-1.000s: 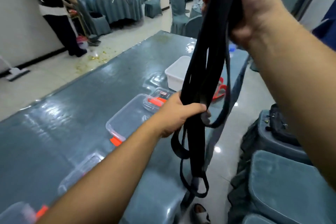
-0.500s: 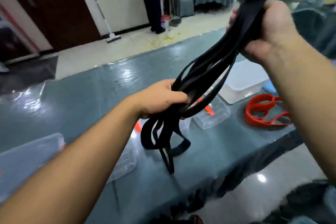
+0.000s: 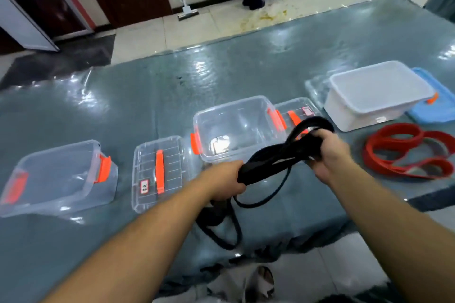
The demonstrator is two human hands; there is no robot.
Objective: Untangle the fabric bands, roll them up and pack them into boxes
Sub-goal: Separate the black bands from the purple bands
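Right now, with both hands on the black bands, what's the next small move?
Probably lay the black bands on the table and pull one loop free: the left hand and right hand grip a still-tangled bunch, with loops dangling over the table's edge.

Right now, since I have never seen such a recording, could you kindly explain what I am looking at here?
No machine here: a person wears a camera on the head, looking down at their own arms. Both the left hand and the right hand grip a bunch of tangled black bands, loops dangling below. On the grey-blue table lie two open clear boxes with orange clips, a clear lid, a white box and red bands.
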